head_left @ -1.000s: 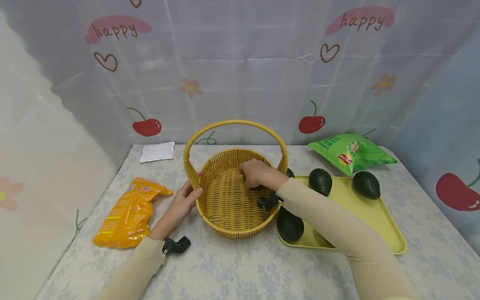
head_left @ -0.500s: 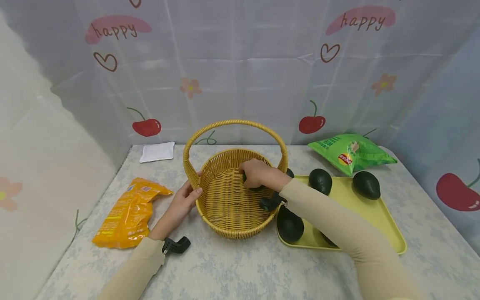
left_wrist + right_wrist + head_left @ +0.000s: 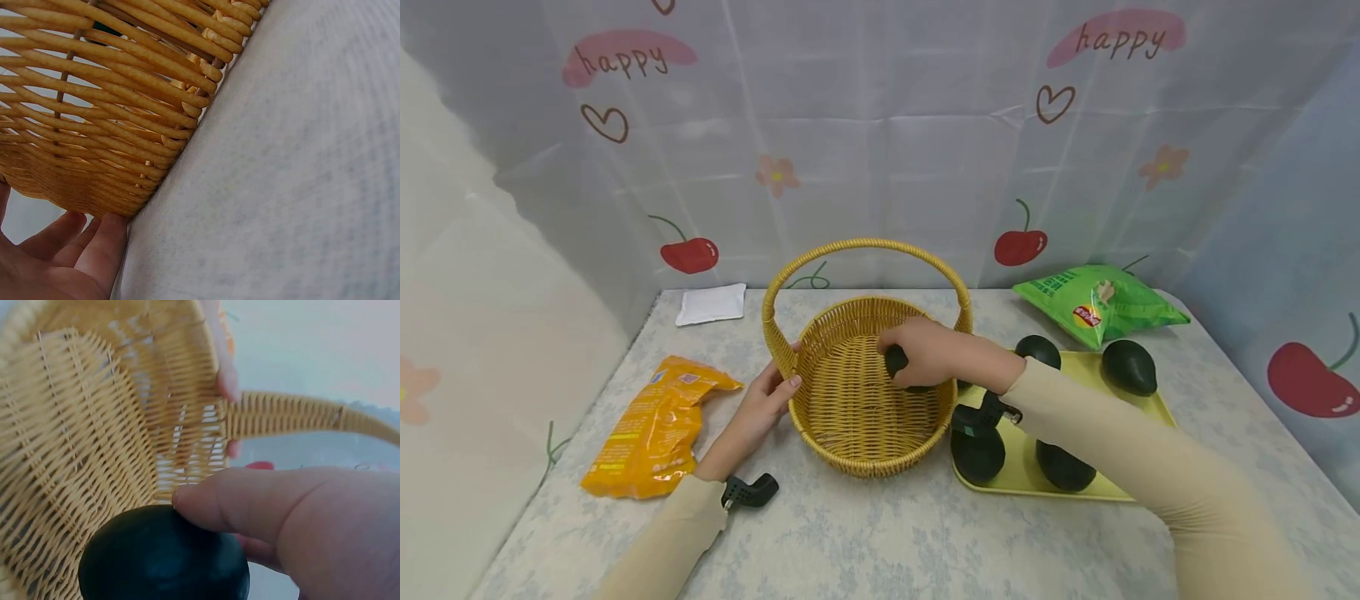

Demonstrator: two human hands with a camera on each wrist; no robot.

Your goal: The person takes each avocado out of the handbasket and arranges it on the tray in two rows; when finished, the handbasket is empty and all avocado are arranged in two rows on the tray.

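Observation:
A yellow wicker basket with a tall arched handle stands in the middle of the table. My left hand holds its left side at the handle's foot, thumb at the rim; in the left wrist view the fingertips touch the outer wall low down. Inside the basket's right part, my right hand grips a dark green avocado. The right wrist view shows the thumb on top of this avocado, above the woven floor. The hand covers much of it in the head view.
To the right lies a yellow tray with several avocados, partly under the right forearm. A green chip bag is behind it. An orange bag lies at left, a small white packet at back left.
My right wrist and forearm have shifted to the right and up, and more of the avocado shows under the fingers. The left hand keeps its place on the basket.

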